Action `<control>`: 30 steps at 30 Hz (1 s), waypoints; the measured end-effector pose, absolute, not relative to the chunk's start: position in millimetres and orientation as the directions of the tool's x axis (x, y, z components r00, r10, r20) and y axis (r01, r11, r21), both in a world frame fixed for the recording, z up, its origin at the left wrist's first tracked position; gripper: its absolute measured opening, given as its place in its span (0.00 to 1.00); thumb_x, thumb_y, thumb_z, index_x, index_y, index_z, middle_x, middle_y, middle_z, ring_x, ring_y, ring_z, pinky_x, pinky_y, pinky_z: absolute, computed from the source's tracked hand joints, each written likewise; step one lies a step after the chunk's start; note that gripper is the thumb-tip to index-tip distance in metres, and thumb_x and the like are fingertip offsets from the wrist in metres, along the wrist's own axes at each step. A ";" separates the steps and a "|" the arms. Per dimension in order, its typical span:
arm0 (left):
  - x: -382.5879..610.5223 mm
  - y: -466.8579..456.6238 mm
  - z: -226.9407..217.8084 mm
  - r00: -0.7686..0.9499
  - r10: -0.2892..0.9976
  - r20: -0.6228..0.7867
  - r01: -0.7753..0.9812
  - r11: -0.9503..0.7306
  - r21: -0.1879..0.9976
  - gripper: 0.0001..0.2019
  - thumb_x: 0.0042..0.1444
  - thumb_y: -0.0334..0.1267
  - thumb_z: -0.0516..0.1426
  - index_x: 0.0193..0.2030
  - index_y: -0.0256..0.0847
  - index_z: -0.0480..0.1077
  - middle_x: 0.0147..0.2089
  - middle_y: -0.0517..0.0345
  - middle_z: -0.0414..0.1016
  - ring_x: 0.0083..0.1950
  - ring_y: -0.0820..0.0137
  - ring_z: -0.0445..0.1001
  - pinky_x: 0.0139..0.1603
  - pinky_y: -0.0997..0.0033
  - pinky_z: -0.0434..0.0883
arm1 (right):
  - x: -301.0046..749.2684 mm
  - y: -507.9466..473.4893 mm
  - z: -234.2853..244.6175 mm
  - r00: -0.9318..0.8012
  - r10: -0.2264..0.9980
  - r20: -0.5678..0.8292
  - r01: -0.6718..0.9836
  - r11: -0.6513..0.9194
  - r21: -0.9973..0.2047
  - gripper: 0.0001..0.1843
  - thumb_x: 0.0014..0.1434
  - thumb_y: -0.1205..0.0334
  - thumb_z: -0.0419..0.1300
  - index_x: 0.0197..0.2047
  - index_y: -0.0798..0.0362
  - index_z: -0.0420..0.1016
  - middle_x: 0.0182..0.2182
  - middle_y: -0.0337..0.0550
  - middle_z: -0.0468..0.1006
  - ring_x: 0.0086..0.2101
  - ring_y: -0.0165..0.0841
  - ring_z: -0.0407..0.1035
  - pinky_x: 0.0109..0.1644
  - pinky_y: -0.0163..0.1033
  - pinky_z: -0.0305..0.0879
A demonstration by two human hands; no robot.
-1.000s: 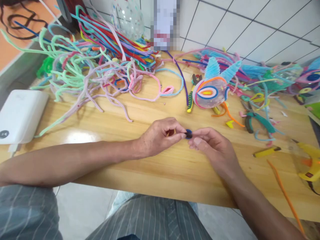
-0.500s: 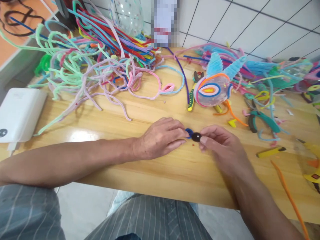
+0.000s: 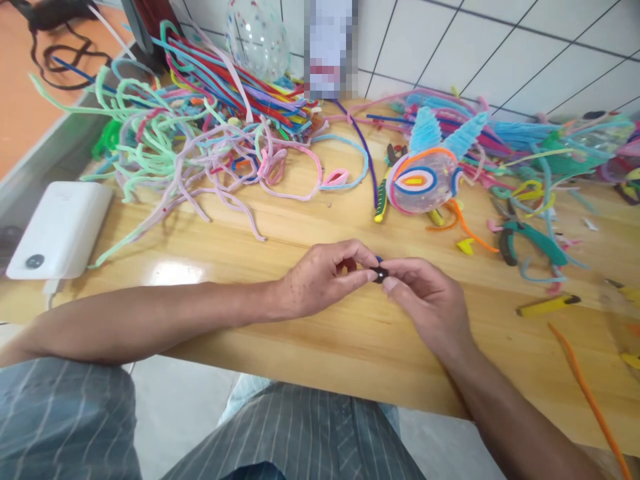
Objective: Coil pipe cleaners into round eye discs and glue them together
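Observation:
A small shiny black disc with a white spot [image 3: 381,274] sits between the fingertips of both my hands above the table. Behind its upper edge peeks a bit of dark blue coil [image 3: 379,260], mostly hidden by my fingers. My left hand [image 3: 325,277] pinches from the left, thumb tip against the disc and forefinger tip by the blue coil. From the right, my right hand [image 3: 430,293] grips the disc between thumb and forefinger. Farther back stands a clear ball [image 3: 435,190] with light blue fuzzy ears and a ringed pipe-cleaner eye.
Tangled pipe cleaners [image 3: 150,147] cover the back left, near a white power bank [image 3: 63,230]. Teal-handled pliers [image 3: 537,240], a yellow cutter [image 3: 547,306] and an orange pipe cleaner [image 3: 585,383] lie at right. Green-yellow-handled pliers [image 3: 381,200] lie beside the ball.
My hands have drawn together. The black disc has moved slightly left and tilted in front of the blue coil, and my left fingertips now meet it. The view has shifted a little.

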State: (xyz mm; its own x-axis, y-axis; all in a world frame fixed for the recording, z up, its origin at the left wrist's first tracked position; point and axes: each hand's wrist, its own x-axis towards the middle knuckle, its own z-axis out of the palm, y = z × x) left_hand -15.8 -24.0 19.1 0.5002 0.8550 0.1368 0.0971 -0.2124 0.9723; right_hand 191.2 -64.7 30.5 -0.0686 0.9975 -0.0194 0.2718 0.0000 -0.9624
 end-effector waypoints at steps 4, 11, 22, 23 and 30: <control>-13.1 -18.4 17.2 0.513 0.857 0.039 -0.010 -0.040 0.999 0.08 0.63 0.38 0.61 0.42 0.35 0.75 0.36 0.56 0.79 0.34 0.75 0.73 0.37 0.74 0.70 | 196.8 -61.0 29.4 -0.179 0.982 0.056 0.393 0.123 -0.911 0.09 0.63 0.63 0.66 0.48 0.47 0.81 0.39 0.41 0.87 0.37 0.35 0.81 0.44 0.42 0.78; -12.6 -10.9 21.4 0.529 0.849 0.010 -0.010 -0.005 1.000 0.09 0.61 0.39 0.63 0.38 0.35 0.72 0.33 0.59 0.76 0.34 0.75 0.73 0.37 0.74 0.70 | 201.0 -57.8 37.3 -0.352 0.848 0.395 0.663 0.524 -0.535 0.15 0.64 0.68 0.66 0.54 0.48 0.77 0.43 0.44 0.85 0.39 0.36 0.80 0.46 0.44 0.77; -6.2 -1.3 25.1 0.571 0.820 0.042 0.000 -0.052 0.999 0.09 0.60 0.38 0.64 0.35 0.35 0.72 0.31 0.59 0.76 0.33 0.76 0.73 0.35 0.76 0.69 | 207.4 -54.2 35.2 -0.421 0.794 0.439 0.668 0.599 -0.442 0.14 0.65 0.69 0.65 0.53 0.47 0.76 0.40 0.42 0.85 0.39 0.37 0.80 0.45 0.43 0.77; -4.3 -0.6 25.3 0.572 0.819 0.047 -0.009 -0.050 0.999 0.09 0.60 0.38 0.64 0.35 0.35 0.72 0.31 0.59 0.76 0.32 0.76 0.73 0.35 0.76 0.69 | 207.8 -53.9 34.4 -0.418 0.791 0.446 0.679 0.598 -0.425 0.14 0.65 0.68 0.65 0.53 0.47 0.76 0.41 0.43 0.85 0.40 0.38 0.80 0.46 0.44 0.77; 0.1 1.3 23.6 0.575 0.812 0.097 -0.016 -0.107 0.994 0.09 0.64 0.39 0.61 0.35 0.35 0.71 0.32 0.59 0.74 0.33 0.76 0.71 0.36 0.75 0.68 | 211.8 -49.6 30.7 -0.394 0.806 0.442 0.722 0.568 -0.394 0.11 0.65 0.67 0.65 0.50 0.48 0.75 0.39 0.45 0.83 0.38 0.39 0.79 0.44 0.45 0.76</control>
